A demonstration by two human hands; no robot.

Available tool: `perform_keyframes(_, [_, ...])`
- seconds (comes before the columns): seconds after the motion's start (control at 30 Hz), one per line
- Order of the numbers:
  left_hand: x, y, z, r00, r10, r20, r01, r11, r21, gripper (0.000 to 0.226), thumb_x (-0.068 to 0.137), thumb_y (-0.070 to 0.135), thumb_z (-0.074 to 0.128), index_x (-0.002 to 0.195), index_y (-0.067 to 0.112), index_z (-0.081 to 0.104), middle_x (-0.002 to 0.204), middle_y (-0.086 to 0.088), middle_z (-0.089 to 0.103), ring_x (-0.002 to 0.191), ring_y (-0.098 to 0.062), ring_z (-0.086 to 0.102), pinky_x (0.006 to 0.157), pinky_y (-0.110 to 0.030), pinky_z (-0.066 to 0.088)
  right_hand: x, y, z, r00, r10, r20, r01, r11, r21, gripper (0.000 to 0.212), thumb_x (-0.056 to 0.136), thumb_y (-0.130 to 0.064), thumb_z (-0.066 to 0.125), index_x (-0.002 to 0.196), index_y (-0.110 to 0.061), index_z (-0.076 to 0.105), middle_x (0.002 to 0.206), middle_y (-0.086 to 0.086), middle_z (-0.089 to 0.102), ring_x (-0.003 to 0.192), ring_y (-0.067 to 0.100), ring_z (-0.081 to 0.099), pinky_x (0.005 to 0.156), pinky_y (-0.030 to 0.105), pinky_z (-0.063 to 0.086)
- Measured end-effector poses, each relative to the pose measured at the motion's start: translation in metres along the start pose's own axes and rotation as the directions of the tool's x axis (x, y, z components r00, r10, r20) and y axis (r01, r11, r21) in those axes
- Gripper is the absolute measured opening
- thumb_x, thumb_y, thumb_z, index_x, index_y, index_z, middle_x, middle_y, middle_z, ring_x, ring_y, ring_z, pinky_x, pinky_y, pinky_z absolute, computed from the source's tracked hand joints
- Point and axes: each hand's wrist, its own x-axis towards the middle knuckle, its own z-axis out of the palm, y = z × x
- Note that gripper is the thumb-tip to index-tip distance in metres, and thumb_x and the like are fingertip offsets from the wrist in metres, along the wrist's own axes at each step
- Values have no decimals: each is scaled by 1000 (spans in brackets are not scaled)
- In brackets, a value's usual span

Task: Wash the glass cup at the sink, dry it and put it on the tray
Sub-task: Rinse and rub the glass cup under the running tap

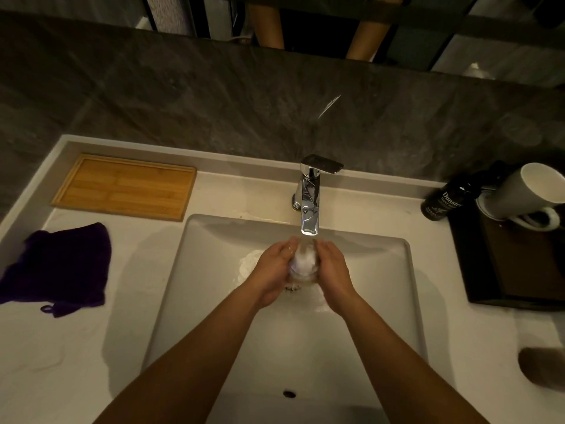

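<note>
View from above a white counter (76,347) with one rectangular sink (195,270) set into its middle. Two bare forearms reach in from the near edge to the centre of the basin. Between the hands sits one glass cup (303,262), held directly under the spout of one chrome faucet (310,197) that rises from the back edge of the sink. Water runs into the cup and froths white inside it; more foam or splash shows on the basin floor beneath. The left hand (272,272) is wrapped around the cup's left side, fingers curled against the glass. The right hand (333,270) is cupped around its right side in the same way. The hands cover most of the cup, so its shape is hard to make out.

At the back left corner of the counter lies one shallow wooden tray (125,186), with nothing in it. Nearer along the left edge lies one crumpled dark purple cloth (61,264), with a small loop at its near corner. At the right edge sits one dark tray (519,264). On its far end stands one dark bottle (446,200) with a white label, and just beside it one white mug (529,194), tilted toward the camera, its inside unseen. One small overflow hole (289,393) marks the sink's near wall.
</note>
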Motion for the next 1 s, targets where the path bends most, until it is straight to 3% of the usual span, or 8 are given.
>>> perform_keyframes(0.1, [1,4,-5,999,40,32,-44,986,159,40,103,35,54,108,0,72,106,-26,75,94,-34,68,85,-45,52,-1,-4,-1,998,-11,60,17,995,-100,29,107,-26,51,81,-23,64,70,-14,64,72,13,56,65,28,43])
perform_keyframes(0.27, [-4,-3,3,999,20,-34,-24,992,-123,38,106,27,49,127,-2,62,123,-24,71,113,-38,68,100,-51,52,-9,0,4,997,78,7,-78,989,128,28,107,-22,49,121,-6,67,115,12,74,101,25,69,89,43,53])
perform_keyframes(0.4, [-4,8,-4,996,-71,56,61,986,157,40,101,36,59,113,0,72,114,-25,74,100,-37,71,91,-52,53,-5,-5,-4,995,6,102,-2,999,-44,28,108,-13,45,105,-7,73,105,11,76,97,22,67,86,31,55])
perform_keyframes(0.57, [-3,-1,2,1000,18,-11,-19,995,-95,41,105,29,52,126,-4,63,123,-28,69,116,-43,66,99,-55,51,-8,-1,3,993,120,-10,-115,968,222,31,106,-24,50,122,-3,67,119,20,71,104,32,67,81,43,54])
perform_keyframes(0.67, [-2,5,-2,998,-55,44,56,998,-32,39,103,32,55,122,0,68,116,-19,74,106,-41,70,96,-59,49,-2,-4,-2,1000,23,11,-23,999,47,32,108,-20,47,118,0,69,123,25,72,109,35,69,94,48,56])
perform_keyframes(0.77, [-1,13,-8,995,-44,89,31,990,137,30,100,31,60,99,7,78,100,-16,78,85,-27,74,77,-40,57,1,-5,-5,997,0,71,0,1000,2,28,107,-12,49,112,3,72,116,29,74,101,31,66,90,41,52])
perform_keyframes(0.9, [-3,4,-1,1000,6,27,-3,992,-129,27,104,18,52,107,4,75,108,-20,77,95,-28,76,76,-38,62,-7,4,2,997,80,-15,-77,983,167,28,106,-23,51,120,-7,68,128,24,71,108,36,69,87,50,56])
perform_keyframes(1.0, [-4,7,-3,995,-75,58,80,993,-83,31,105,18,49,118,-2,68,111,-21,76,98,-33,75,84,-48,61,-9,6,0,997,72,6,-72,994,84,30,109,-21,45,126,-9,67,130,21,72,123,42,67,103,61,53])
